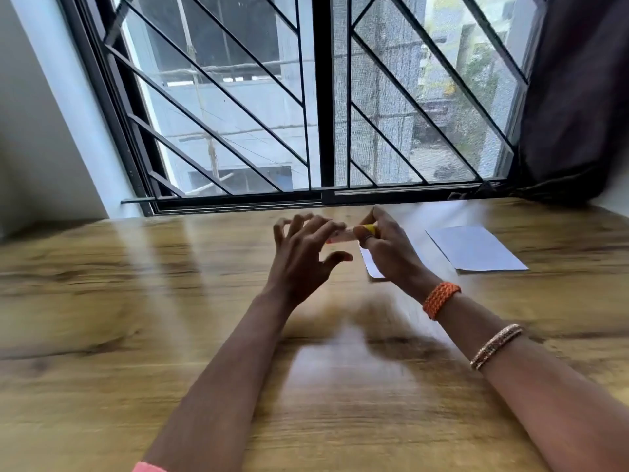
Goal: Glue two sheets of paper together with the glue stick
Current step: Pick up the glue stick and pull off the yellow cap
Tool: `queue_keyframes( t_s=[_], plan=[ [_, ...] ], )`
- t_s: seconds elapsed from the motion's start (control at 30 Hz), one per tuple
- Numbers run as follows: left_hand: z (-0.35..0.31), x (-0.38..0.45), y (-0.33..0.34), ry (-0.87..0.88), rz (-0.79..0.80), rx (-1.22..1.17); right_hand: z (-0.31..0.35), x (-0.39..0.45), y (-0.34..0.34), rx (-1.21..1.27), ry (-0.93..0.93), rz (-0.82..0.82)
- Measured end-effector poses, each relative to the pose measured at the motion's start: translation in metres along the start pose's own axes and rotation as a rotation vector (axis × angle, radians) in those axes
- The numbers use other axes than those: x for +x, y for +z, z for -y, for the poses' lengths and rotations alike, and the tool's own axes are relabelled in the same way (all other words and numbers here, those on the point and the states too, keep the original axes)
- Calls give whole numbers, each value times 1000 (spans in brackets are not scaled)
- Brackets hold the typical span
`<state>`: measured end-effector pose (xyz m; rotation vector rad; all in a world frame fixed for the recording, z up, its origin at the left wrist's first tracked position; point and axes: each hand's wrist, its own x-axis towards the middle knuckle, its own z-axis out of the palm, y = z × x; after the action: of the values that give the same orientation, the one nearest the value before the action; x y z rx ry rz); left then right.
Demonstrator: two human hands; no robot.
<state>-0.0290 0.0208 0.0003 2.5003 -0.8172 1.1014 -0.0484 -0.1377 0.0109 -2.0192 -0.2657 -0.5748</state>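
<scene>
The task looks to be at its very start; the right hand (384,247) grips the glue stick (354,233) above the wooden table (136,318), fingers curled round its yellow end, and the stick lies roughly level, pointing left toward the other hand; the left hand (303,257) is spread, fingers loosely bent and apart, its fingertips just at the pale, reddish end of the stick; the blur there hides whether they touch or pinch it, so I read that hand as open and reaching; my guess is that the cap is about to come off, though I cannot tell whether a cap is on.

One white sheet of paper (474,248) lies flat on the far right of the table, well apart from the hands; a second white piece (371,265) shows only as a corner under the right hand, so its full shape is hidden; the two sheets are apart, not stacked, and no glue is visible on either; what is left, as I judge it, is nearly everything: baring the stick, spreading glue on one sheet, laying the other on it and pressing them together.
</scene>
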Motion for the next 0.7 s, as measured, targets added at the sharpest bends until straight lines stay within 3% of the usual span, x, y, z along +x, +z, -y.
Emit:
queue_keyframes(
  t_s=[0.1,0.2,0.37,0.5,0.57,0.7],
  plan=[
    [-6,5,0,1,-120,79,3,1,-2,80,9,12],
    [-14,10,-1,-17,-162,60,6,0,-4,15,-97,-21],
    [-22,19,1,-155,-67,-213,10,0,-19,-199,-400,-89],
    [-24,20,-4,-264,44,-406,11,-1,-23,-254,-458,-69],
    [-25,15,-4,-235,-16,-345,12,-2,-23,-211,-389,-69],
    [-28,1,3,-71,-116,-15,14,-5,-13,-32,2,-117]
  ],
)
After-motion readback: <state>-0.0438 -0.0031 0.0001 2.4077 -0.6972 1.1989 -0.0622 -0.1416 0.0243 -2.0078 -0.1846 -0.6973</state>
